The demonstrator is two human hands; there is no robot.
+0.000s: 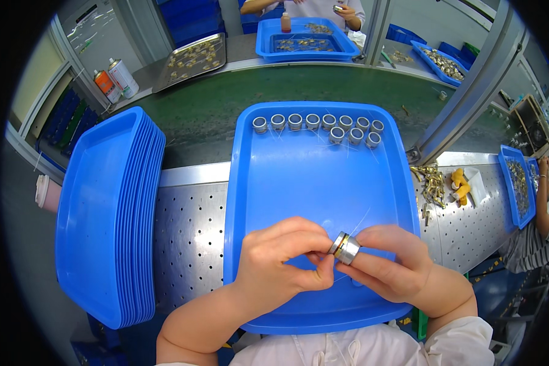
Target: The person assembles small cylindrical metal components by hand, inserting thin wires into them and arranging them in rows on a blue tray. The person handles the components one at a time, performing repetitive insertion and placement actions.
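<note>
— Perforated steel table under a large blue plastic tray?

— Yes. Both hands meet over its near end; left hand and right hand pinch one small silver metal ring with a brass band between their fingers.

— And farther back?

— A row of matching silver rings along the far rim; stacked blue trays sit left.

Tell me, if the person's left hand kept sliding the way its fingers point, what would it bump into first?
The left hand points right, at the small metal ring fitting it already pinches; just behind that sits the right hand, fingertips meeting over the blue tray. Depth is hard to judge, but nothing else lies between.
</note>
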